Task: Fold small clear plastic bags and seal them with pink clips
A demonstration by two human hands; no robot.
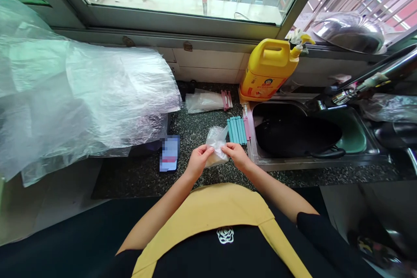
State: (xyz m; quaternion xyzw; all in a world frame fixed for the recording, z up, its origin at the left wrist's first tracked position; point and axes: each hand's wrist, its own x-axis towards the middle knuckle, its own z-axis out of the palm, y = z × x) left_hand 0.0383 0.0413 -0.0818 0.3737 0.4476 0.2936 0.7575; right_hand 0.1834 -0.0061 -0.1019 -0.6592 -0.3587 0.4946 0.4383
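Note:
A small clear plastic bag [215,145] with something pale inside rests on the dark speckled counter [146,178] in front of me. My left hand [198,160] pinches the bag's left side, fingers closed on it. My right hand [237,154] grips its right side the same way. Just beyond the bag lie several teal sealing clips [236,130] in a row, with a pink one [246,128] beside them.
More clear bags with pink clips [208,100] lie further back. A yellow jug [269,69] stands by the sink [260,163], which holds a black pan [293,137]. A large plastic-covered bulk [81,95] fills the left. A phone [170,153] lies on the counter.

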